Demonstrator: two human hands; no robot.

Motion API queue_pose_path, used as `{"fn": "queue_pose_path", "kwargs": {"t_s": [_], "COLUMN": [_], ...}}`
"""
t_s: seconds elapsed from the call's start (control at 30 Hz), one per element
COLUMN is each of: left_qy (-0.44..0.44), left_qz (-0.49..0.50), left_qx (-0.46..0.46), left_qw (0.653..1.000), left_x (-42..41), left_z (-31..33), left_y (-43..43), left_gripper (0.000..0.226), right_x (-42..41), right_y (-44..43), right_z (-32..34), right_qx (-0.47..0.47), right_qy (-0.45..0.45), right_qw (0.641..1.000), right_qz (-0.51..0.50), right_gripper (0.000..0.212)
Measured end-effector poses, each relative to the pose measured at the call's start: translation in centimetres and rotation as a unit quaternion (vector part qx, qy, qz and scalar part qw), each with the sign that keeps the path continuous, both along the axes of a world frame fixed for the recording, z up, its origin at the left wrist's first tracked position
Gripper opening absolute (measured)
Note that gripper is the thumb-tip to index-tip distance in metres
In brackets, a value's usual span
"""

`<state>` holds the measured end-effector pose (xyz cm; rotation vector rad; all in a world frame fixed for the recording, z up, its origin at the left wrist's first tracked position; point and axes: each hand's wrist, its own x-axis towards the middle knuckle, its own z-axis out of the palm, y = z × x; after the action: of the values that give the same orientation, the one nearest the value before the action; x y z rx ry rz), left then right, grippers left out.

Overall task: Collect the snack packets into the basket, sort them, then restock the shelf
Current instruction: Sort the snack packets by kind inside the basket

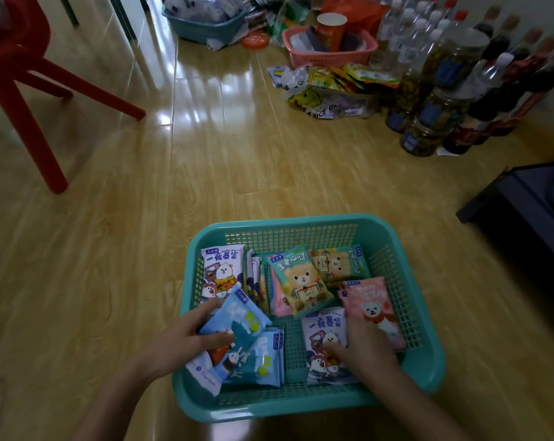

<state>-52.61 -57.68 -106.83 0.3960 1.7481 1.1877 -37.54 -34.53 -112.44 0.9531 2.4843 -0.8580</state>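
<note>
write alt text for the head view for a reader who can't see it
Two hands reach into a teal basket of cartoon snack packets on a wood floor: the left hand grips a blue packet, the right hand touches a white packet. Beyond stand a red chair, a pink basket and bottles.

Inside the teal basket (301, 219), the right hand (365, 345) covers the lower part of a white packet (323, 329) and a corner of the pink packet (374, 303); whether it grips either cannot be told. The left hand (180, 332) hides part of the blue packet (242, 319) it pinches. Left of the basket, the red chair (24, 74) is cut off by the frame edge. Far beyond the basket, the bottle labels (447, 66) are unreadable.
</note>
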Motion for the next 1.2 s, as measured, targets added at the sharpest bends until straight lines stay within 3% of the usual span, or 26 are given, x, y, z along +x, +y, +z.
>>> {"fn": "queue_pose_path", "kwargs": {"t_s": [0.07, 0.17, 0.23, 0.27, 0.33, 0.4, 0.53, 0.7, 0.83, 0.93, 1.03, 1.2], "left_qy": [0.033, 0.098, 0.173, 0.249, 0.382, 0.45, 0.475, 0.501, 0.543, 0.505, 0.462, 0.432], "left_qz": [-0.095, -0.226, -0.346, -0.399, -0.425, -0.398, -0.351, -0.346, -0.136, -0.02, -0.027, -0.033], "left_qx": [-0.019, -0.074, -0.159, -0.214, -0.261, -0.266, -0.298, -0.333, -0.229, -0.242, -0.301, -0.351], "left_qw": [0.995, 0.966, 0.908, 0.856, 0.778, 0.754, 0.75, 0.72, 0.797, 0.828, 0.834, 0.83], "left_x": [-0.5, -0.9, -0.9, -0.7, -0.1, 0.6, 1.2, 1.1, 0.8, -0.9, -2.1, -2.8], "left_z": [-0.2, -0.7, -1.3, -1.6, -1.7, -1.7, -2.1, -1.9, -1.1, -1.4, -2.3, -3.3], "left_y": [0.0, 0.8, 2.0, 2.6, 3.7, 4.0, 3.0, 2.8, 2.9, 3.1, 4.2, 6.1], "left_gripper": [0.03, 0.029, 0.038, 0.044, 0.042, 0.033, 0.03, 0.03, 0.048, 0.042, 0.05, 0.072], "right_x": [0.3, 0.6, 0.8, 0.7, 0.4, -0.3, -3.1, -7.2, -8.9, -9.2, -9.6, -9.2], "right_y": [-0.3, 0.1, 0.6, 0.9, 1.3, 1.4, 1.3, 0.5, -0.1, 0.1, 0.4, 2.2], "right_z": [-0.1, 0.8, 1.2, 1.4, 1.6, 1.8, 2.0, 0.8, -0.3, -0.6, -0.7, 0.0], "right_qx": [0.058, 0.114, 0.154, 0.165, 0.179, 0.175, 0.143, 0.102, 0.104, 0.098, 0.084, -0.091], "right_qy": [0.001, -0.01, -0.01, -0.005, 0.022, 0.059, 0.098, 0.091, 0.051, 0.063, 0.057, 0.108], "right_qw": [0.998, 0.993, 0.987, 0.985, 0.982, 0.981, 0.981, 0.988, 0.992, 0.993, 0.995, 0.987], "right_qz": [0.014, 0.038, 0.053, 0.053, 0.049, 0.052, 0.084, 0.067, 0.058, 0.027, 0.0, -0.08], "right_gripper": [0.041, 0.043, 0.039, 0.036, 0.029, 0.023, 0.025, 0.062, 0.082, 0.077, 0.075, 0.039]}}
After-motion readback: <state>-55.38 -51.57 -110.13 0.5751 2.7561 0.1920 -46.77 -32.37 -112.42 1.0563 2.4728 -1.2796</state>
